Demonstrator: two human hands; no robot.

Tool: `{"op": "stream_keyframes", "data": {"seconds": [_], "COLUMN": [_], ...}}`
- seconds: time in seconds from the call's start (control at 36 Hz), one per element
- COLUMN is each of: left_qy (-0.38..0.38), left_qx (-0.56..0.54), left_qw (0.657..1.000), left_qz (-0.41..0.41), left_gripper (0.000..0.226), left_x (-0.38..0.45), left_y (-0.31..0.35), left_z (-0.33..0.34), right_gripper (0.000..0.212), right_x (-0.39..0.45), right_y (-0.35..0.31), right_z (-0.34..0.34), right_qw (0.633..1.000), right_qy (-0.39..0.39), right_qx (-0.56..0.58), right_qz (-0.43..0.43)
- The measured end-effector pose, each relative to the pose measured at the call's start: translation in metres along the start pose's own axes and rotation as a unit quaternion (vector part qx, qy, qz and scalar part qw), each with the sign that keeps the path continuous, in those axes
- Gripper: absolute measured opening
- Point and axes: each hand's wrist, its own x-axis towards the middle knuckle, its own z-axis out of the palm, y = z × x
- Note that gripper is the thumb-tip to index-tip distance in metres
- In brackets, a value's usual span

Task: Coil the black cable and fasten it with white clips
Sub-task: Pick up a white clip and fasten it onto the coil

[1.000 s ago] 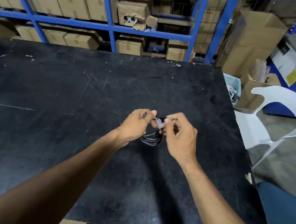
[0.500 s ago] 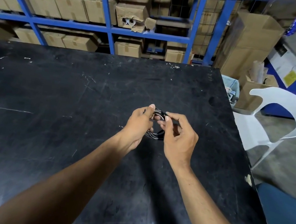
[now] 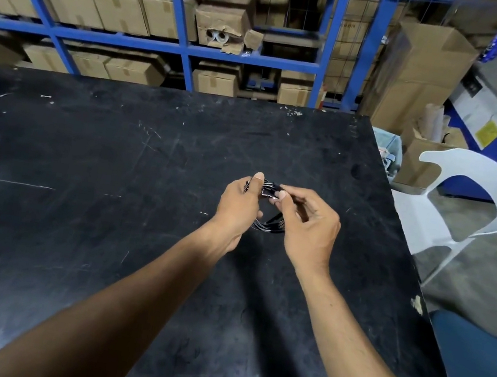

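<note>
The black cable (image 3: 269, 225) is wound into a small coil held between both hands just above the black table (image 3: 114, 168). My left hand (image 3: 239, 206) grips the coil's left side, thumb pointing up over its top. My right hand (image 3: 307, 226) pinches the top of the coil with thumb and forefinger, where a small white clip (image 3: 267, 193) shows between the fingertips. Most of the coil is hidden behind the fingers; only its lower arc and top strands show.
A white plastic chair (image 3: 462, 217) stands off the table's right edge, with a blue seat (image 3: 478, 368) nearer me. Blue shelving (image 3: 178, 45) full of cardboard boxes runs behind the table's far edge. A tall open carton (image 3: 419, 75) stands at the back right.
Both hands have stayed at the same spot on the coil. My right thumb and forefinger have closed in on the top of the coil, pressing at the white clip.
</note>
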Motion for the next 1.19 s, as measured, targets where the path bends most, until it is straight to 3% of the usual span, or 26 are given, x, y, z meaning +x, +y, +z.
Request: {"op": "stream_keyframes", "data": {"seconds": [0.17, 0.31, 0.61, 0.75, 0.89, 0.97, 1.06, 1.19], "left_qy": [0.015, 0.010, -0.040, -0.042, -0.063, -0.062, -0.050, -0.099], "left_qx": [0.025, 0.001, -0.033, -0.079, -0.124, -0.106, -0.024, -0.035], "left_qw": [1.000, 1.000, 0.998, 0.995, 0.987, 0.991, 0.998, 0.994], "left_qz": [0.013, -0.002, -0.029, -0.037, -0.075, -0.054, -0.015, -0.026], "left_gripper": [0.048, 0.043, 0.045, 0.044, 0.037, 0.037, 0.041, 0.040], "left_x": [0.001, 0.003, 0.006, 0.003, 0.001, 0.001, 0.002, -0.002], "left_y": [-0.001, -0.002, 0.001, 0.000, -0.007, -0.010, -0.016, -0.023], "left_z": [-0.001, 0.001, 0.001, 0.002, -0.001, -0.001, -0.002, -0.006], "right_gripper": [0.011, 0.012, 0.011, 0.021, 0.011, 0.002, 0.010, 0.015], "right_x": [0.001, -0.001, 0.002, 0.004, 0.011, 0.014, 0.019, 0.031], "right_y": [0.005, 0.007, 0.007, 0.008, 0.013, 0.013, 0.012, 0.012], "right_z": [-0.008, -0.011, -0.010, -0.012, -0.017, -0.017, -0.019, -0.022], "right_qw": [0.994, 0.979, 0.978, 0.964, 0.944, 0.954, 0.968, 0.968], "right_qy": [-0.074, -0.080, -0.063, -0.114, -0.134, -0.132, -0.125, -0.140], "right_qx": [-0.079, -0.153, -0.150, -0.170, -0.226, -0.211, -0.187, -0.192], "right_qz": [-0.035, -0.106, -0.131, -0.171, -0.199, -0.168, -0.115, -0.075]}}
